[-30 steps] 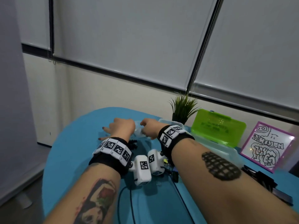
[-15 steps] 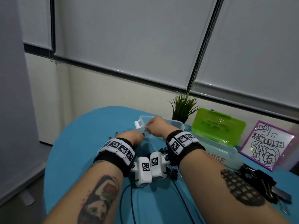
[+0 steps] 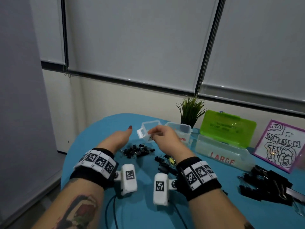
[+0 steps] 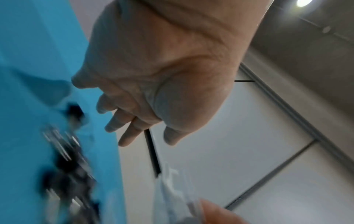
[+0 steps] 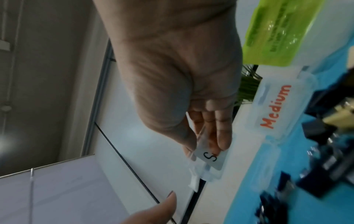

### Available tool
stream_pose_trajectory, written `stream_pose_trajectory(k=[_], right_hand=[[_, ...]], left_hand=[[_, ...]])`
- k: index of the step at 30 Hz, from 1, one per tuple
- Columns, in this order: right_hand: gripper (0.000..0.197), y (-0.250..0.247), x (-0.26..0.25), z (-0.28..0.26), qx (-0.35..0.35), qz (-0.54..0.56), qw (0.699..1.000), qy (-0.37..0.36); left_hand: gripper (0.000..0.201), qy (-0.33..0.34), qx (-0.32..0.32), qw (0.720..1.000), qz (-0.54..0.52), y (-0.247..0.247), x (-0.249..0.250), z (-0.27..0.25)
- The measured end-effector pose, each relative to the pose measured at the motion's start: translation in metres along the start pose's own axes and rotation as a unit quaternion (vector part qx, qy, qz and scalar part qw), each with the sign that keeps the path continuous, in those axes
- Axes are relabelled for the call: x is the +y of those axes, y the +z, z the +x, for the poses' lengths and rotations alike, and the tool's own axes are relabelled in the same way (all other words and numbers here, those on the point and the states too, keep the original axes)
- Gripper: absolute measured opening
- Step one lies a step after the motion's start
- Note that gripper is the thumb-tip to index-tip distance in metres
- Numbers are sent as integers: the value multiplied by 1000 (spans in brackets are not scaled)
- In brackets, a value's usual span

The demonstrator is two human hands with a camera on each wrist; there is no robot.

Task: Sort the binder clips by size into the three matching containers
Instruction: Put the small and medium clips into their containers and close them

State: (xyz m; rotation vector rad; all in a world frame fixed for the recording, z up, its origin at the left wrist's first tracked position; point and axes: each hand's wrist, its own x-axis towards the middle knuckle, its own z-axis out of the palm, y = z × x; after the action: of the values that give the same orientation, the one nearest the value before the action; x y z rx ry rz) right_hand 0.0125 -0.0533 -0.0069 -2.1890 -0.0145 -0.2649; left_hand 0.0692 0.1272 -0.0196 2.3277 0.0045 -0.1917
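A person's two hands work over a blue bench [image 3: 92, 162] strewn with black binder clips. Nearest, off to the right of the right wrist, lies a heap of large clips [image 3: 267, 184]; between the wrists and just ahead of them sit a few medium clips [image 3: 165, 162] and a scatter of small clips [image 3: 138, 150]. The left hand [image 3: 118, 138] hovers empty just above the small clips, fingers loosely extended, thumb pointing forward. The right hand [image 3: 162, 138] pinches the near wall of the small clear container [image 3: 145, 128], thumb on one face and fingers on the other, over a label reading "S" [image 5: 209, 156]; its lid stands open. Touching that hand's right side is the tub marked "Medium" [image 5: 275, 106], and further right the long box lettered "LARGE" [image 3: 222, 158] under a raised green lid [image 3: 229, 126]. Beyond stand a potted plant [image 3: 191, 109] and a framed drawing [image 3: 280, 146].

The container looks light, thin-walled and likely to skid, so a hold on its rim should steady it. The clips appear small, stiff and slick; each is probably best pinched by its black body, since the wire handles swing.
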Motion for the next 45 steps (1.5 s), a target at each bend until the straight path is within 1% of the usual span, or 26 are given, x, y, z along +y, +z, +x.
stream_pose_trajectory(k=[2, 4, 7, 10, 12, 13, 14, 15, 16, 19, 20, 21, 23, 24, 25, 27, 28, 31, 32, 33, 35, 36, 37, 39, 42, 45], right_hand=[[25, 9, 0, -3, -22, 6, 1000, -15], [25, 14, -1, -5, -30, 11, 999, -17], [21, 16, -1, -7, -29, 18, 999, -22], [19, 16, 1, -8, -20, 37, 999, -21], [19, 18, 1, -8, -11, 48, 998, -25], [19, 19, 2, -8, -8, 55, 998, -27], [19, 20, 3, -8, -7, 63, 998, -28], [19, 22, 4, -7, -7, 73, 997, -27], [20, 23, 4, -7, -9, 80, 996, -27], [19, 28, 5, -8, -34, 100, 994, -37], [20, 30, 5, -8, -47, 109, 992, -43], [22, 32, 4, -9, -60, 120, 990, -47], [29, 38, 4, -8, -72, 136, 986, -59], [31, 40, 5, -7, -74, 140, 985, -62], [32, 40, 6, -7, -74, 141, 985, -60], [33, 39, 8, -6, -59, 136, 988, -43], [34, 38, 10, -4, -38, 126, 991, -32], [42, 32, 13, -2, 28, 43, 999, -2], [50, 30, 13, -3, 24, -2, 1000, 8], [60, 29, 14, -5, 3, -45, 999, 22], [80, 29, 15, -6, -67, -107, 991, 53], [86, 31, 16, -6, -98, -129, 985, 63], [85, 34, 17, -5, -121, -143, 980, 69], [69, 38, 18, -5, -139, -149, 976, 70], [42, 35, 17, -6, -130, -142, 980, 48], [33, 32, 17, -5, -109, -146, 983, 37]], left_hand=[[88, -12, -7, 999, -32, -5, -21, 6], [103, -12, -31, 997, -70, -4, -31, 5], [105, 2, -81, 991, -109, 3, -30, -1], [117, 30, -114, 985, -129, 13, -25, -4], [117, 46, -114, 983, -139, 17, -24, -1], [108, 58, -125, 977, -160, 18, -23, -1], [101, 73, -151, 966, -199, 18, -23, -2], [99, 81, -179, 950, -242, 18, -23, -1], [102, 89, -189, 935, -285, 17, -24, 0], [111, 69, -110, 914, -383, 14, -27, 9], [104, 68, -93, 908, -404, 13, -27, 9], [91, 65, -83, 903, -416, 12, -27, 11], [53, 60, -68, 902, -422, 14, -26, 10], [40, 49, -51, 908, -412, 15, -26, 11], [33, 37, -27, 915, -400, 16, -27, 13], [28, 24, 5, 923, -383, 17, -31, 19], [26, 16, 16, 926, -376, 16, -33, 21], [17, -16, 70, 923, -377, 10, -36, 25], [19, -24, 86, 921, -380, 8, -39, 27], [22, -27, 97, 920, -379, 6, -41, 28], [28, -23, 107, 924, -367, 5, -44, 29], [31, -20, 109, 926, -362, 5, -44, 30], [35, -19, 108, 927, -358, 5, -45, 31], [39, -18, 104, 928, -356, 6, -45, 32], [40, -21, 99, 930, -355, 7, -44, 32], [39, -18, 84, 933, -349, 8, -43, 31]])
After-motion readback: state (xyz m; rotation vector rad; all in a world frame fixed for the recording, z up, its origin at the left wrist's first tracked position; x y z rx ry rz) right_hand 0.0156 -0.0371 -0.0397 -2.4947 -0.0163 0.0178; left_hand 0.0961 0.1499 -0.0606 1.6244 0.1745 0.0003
